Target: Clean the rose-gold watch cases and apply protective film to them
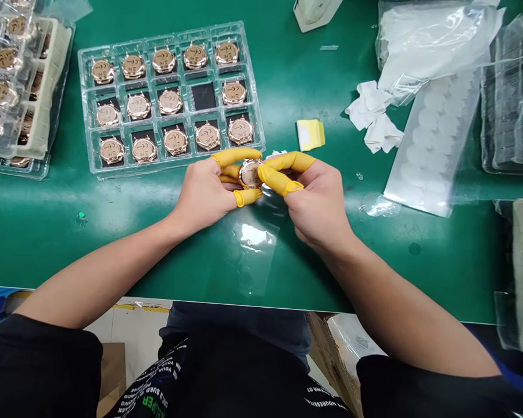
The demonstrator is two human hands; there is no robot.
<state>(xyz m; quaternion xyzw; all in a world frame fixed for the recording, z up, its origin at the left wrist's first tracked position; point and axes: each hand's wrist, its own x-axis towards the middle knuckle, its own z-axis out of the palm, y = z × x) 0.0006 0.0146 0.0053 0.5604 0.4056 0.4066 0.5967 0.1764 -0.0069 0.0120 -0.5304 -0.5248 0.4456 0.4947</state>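
A rose-gold watch case (249,173) is pinched between both my hands just above the green table. My left hand (209,188) grips it from the left with yellow finger cots on thumb and fingers. My right hand (314,194) grips it from the right, also in yellow cots. Just behind the hands lies a clear plastic tray (171,161) holding several more watch cases (175,141) face down in its cells; one cell in the middle row is empty. A clear plastic film (253,244) lies on the table under my hands.
A stack of clear trays with watch cases (13,87) stands at the far left. A small yellow pad (311,134), crumpled white wipes (372,116), a sheet of round stickers (436,145) and plastic bags (431,40) lie to the right. Grey stacked trays (512,98) fill the right edge.
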